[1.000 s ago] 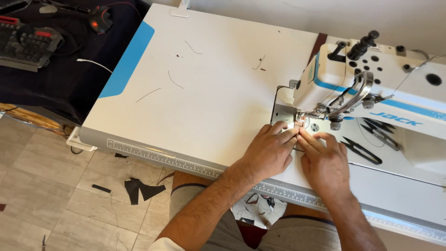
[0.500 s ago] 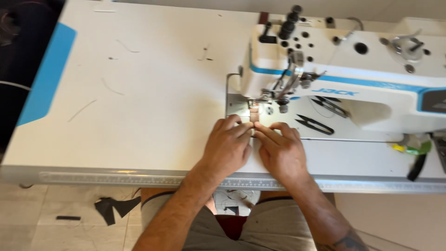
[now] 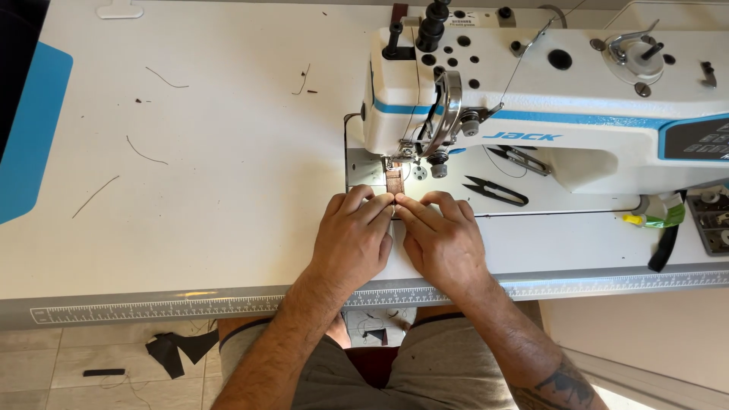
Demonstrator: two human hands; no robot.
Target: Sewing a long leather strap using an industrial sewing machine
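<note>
A narrow brown strap piece (image 3: 393, 182) lies on the sewing machine's bed, its far end under the presser foot (image 3: 396, 157). My left hand (image 3: 353, 239) and my right hand (image 3: 440, 239) rest side by side on the white table, fingertips meeting at the strap's near end and pinching it flat. The white and blue sewing machine (image 3: 547, 91) stands just beyond the hands, its needle area lit. The part of the strap under my fingers is hidden.
Black thread snips (image 3: 497, 191) lie on the machine bed to the right of my right hand. Loose threads (image 3: 144, 156) are scattered over the white table (image 3: 190, 212). A ruler strip (image 3: 152, 310) runs along the front edge. Black fabric scraps (image 3: 178, 351) lie on the tiled floor.
The view has swung to the right and closer, centring the machine. Both hands stay together on the strap at the needle, in the same hold.
</note>
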